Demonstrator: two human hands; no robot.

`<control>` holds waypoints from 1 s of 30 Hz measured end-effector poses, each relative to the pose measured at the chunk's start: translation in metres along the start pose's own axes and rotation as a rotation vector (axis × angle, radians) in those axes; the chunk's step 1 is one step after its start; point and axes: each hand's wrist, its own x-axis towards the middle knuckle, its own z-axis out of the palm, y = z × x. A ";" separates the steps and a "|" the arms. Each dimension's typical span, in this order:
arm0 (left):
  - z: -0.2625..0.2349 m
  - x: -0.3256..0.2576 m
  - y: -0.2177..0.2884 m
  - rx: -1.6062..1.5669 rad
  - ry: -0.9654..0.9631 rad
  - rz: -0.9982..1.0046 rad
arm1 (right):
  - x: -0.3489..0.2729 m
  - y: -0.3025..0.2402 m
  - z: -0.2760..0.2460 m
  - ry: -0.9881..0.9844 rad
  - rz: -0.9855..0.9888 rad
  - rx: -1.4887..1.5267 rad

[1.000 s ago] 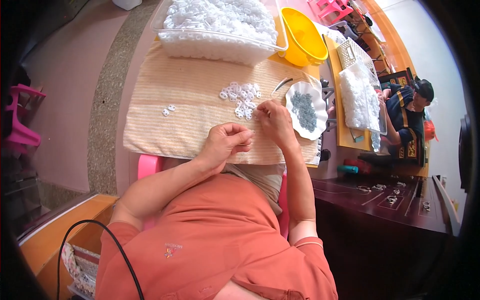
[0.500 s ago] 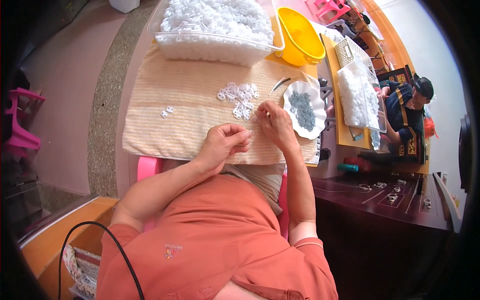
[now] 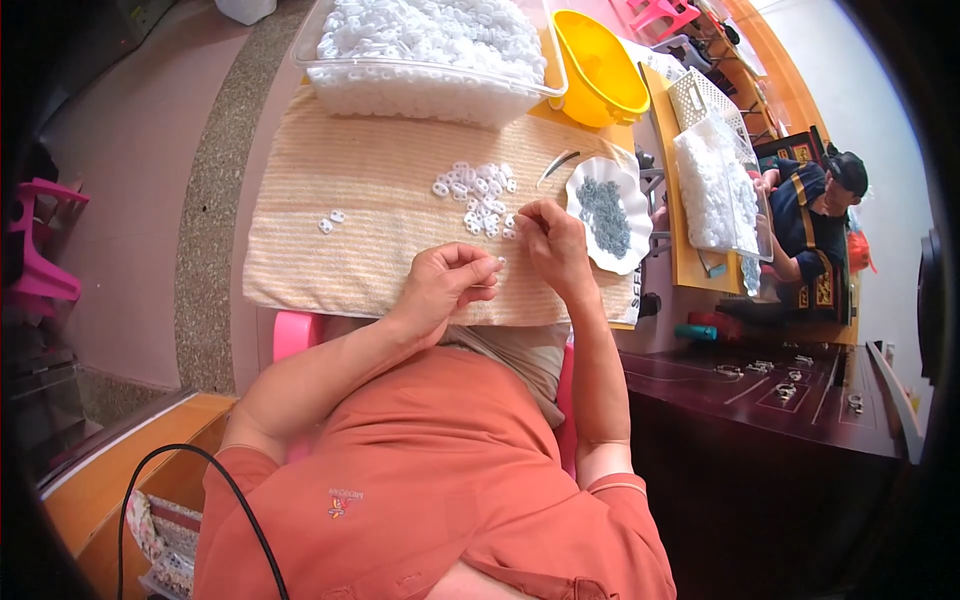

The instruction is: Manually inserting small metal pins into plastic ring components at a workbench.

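My left hand (image 3: 445,288) is closed in a pinch over the near part of the towel, and a small pale piece (image 3: 501,263) shows at its thumb and fingertip. To its right, my right hand (image 3: 557,248) is also pinched, its fingertips at the near right edge of a loose pile of white two-holed plastic pieces (image 3: 484,184). What those fingertips hold, if anything, is too small to make out. Beside this hand stands a white scalloped dish (image 3: 640,215) with many small grey-blue parts (image 3: 604,215). Two more white pieces (image 3: 331,220) lie apart at the left.
A striped beige towel (image 3: 350,160) covers the table. Tweezers (image 3: 558,168) lie behind the dish. At the back are a clear bin (image 3: 430,105) heaped with white pieces and a yellow basin (image 3: 598,75). A person (image 3: 815,215) sits at another table on the right.
My right fingertips have shifted slightly away from me, toward the edge of the white pile. My left hand stays nearly in place, with the pale piece at its fingertips showing more clearly.
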 end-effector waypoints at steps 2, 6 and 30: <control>-0.001 0.000 -0.001 -0.006 0.001 0.008 | -0.002 -0.004 0.001 0.018 -0.016 0.046; 0.003 -0.003 0.001 -0.007 -0.022 0.034 | -0.022 -0.023 0.002 -0.113 0.128 0.441; 0.009 -0.005 0.004 0.003 -0.164 -0.128 | -0.048 -0.020 -0.009 -0.330 0.190 0.973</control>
